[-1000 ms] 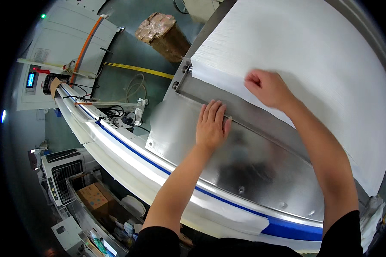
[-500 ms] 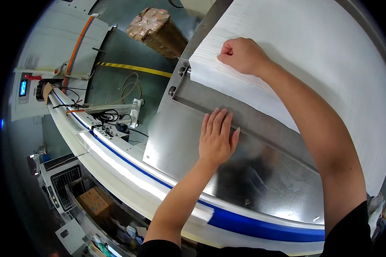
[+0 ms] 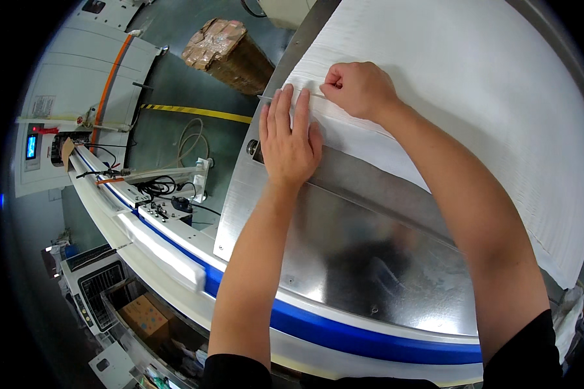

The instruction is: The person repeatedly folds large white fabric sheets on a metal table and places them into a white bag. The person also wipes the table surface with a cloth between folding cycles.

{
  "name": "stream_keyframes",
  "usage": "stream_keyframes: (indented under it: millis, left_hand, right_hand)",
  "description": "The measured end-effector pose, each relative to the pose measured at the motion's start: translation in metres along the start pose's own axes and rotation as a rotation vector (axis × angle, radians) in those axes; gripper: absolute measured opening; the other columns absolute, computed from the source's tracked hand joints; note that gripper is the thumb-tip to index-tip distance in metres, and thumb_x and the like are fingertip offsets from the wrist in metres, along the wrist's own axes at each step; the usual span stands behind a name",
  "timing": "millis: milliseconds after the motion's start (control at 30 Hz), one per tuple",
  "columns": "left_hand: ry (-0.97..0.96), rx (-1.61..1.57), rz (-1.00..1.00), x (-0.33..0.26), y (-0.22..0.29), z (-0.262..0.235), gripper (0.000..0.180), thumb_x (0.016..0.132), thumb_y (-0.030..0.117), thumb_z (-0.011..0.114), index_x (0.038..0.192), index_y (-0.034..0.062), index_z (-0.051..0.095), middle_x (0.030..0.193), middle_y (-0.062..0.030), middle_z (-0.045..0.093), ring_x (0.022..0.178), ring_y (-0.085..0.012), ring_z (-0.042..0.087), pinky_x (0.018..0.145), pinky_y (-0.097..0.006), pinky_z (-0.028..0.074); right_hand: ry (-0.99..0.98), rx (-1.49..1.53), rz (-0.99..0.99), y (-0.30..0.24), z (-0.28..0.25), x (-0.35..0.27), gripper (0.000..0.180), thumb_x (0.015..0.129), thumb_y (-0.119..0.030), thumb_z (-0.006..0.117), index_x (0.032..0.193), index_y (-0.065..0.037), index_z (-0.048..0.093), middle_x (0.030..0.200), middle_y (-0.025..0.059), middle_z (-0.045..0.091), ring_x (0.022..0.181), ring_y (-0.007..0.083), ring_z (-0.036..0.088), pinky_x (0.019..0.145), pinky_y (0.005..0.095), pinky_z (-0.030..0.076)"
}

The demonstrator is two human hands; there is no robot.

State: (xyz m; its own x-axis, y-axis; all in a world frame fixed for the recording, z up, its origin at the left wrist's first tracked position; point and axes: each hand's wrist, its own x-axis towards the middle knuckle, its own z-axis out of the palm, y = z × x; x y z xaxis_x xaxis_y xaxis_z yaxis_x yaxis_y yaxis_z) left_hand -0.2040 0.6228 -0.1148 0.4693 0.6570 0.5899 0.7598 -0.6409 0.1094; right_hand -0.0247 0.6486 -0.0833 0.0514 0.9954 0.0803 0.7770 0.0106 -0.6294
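Left hand lies flat, fingers together, pressing the near corner of the white sheet where it meets the shiny metal surface. Right hand is fisted just beside it, pinching the sheet's edge. Sheet spreads up and right across the surface.

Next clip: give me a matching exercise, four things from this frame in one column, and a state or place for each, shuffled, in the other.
Things:
1. left hand
2. right hand
3. white sheet
4. wrapped bundle

States or places:
A. on the floor, beyond the machine
B. closed in a fist at the sheet's near edge
C. spread over the metal plate
D. flat, fingers together

Pairs: 1-D, 2-B, 3-C, 4-A
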Motion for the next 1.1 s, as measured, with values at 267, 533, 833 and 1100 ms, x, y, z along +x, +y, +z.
stream_keyframes:
  millis: [267, 533, 833, 1100]
  left_hand:
    - [-0.057, 0.007, 0.000, -0.007, -0.011, 0.003, 0.035, 0.081, 0.025, 0.062, 0.115, 0.0174, 0.057, 0.130, -0.0087, 0.049, 0.115, -0.0309, 0.049, 0.095, -0.045, 0.036]
    - [-0.074, 0.064, -0.021, -0.031, -0.008, -0.022, 0.033, 0.079, 0.025, 0.063, 0.111, 0.0181, 0.058, 0.127, -0.0066, 0.052, 0.116, -0.0286, 0.049, 0.096, -0.044, 0.034]
    - [-0.579, 0.016, 0.277, 0.018, -0.037, -0.052, 0.042, 0.073, 0.014, 0.066, 0.114, 0.0115, 0.057, 0.113, -0.0084, 0.062, 0.108, -0.0277, 0.057, 0.097, -0.046, 0.037]
    - [-1.153, 0.541, 0.272, 0.081, 0.046, -0.038, 0.049, 0.076, 0.019, 0.065, 0.123, 0.0166, 0.053, 0.109, -0.0101, 0.064, 0.101, -0.0278, 0.061, 0.093, -0.045, 0.041]
  right_hand:
    - [0.010, -0.037, 0.000, 0.004, -0.002, -0.001, 0.019, 0.078, -0.028, 0.063, 0.080, -0.010, 0.068, 0.071, 0.0038, 0.068, 0.066, 0.0224, 0.064, 0.063, 0.0344, 0.051]
    - [0.000, -0.006, -0.021, 0.001, -0.005, -0.007, 0.020, 0.081, -0.029, 0.062, 0.083, -0.010, 0.068, 0.075, 0.0046, 0.068, 0.068, 0.0232, 0.064, 0.064, 0.0348, 0.051]
    - [0.067, -0.278, 0.313, 0.038, -0.062, -0.193, 0.041, 0.092, -0.040, 0.045, 0.078, -0.008, 0.066, 0.075, 0.0143, 0.066, 0.073, 0.0340, 0.063, 0.073, 0.0453, 0.050]
    - [0.092, -0.737, 0.733, 0.241, -0.244, -0.449, 0.057, 0.098, -0.044, 0.033, 0.071, -0.007, 0.068, 0.069, 0.0149, 0.065, 0.073, 0.0317, 0.063, 0.084, 0.0466, 0.044]
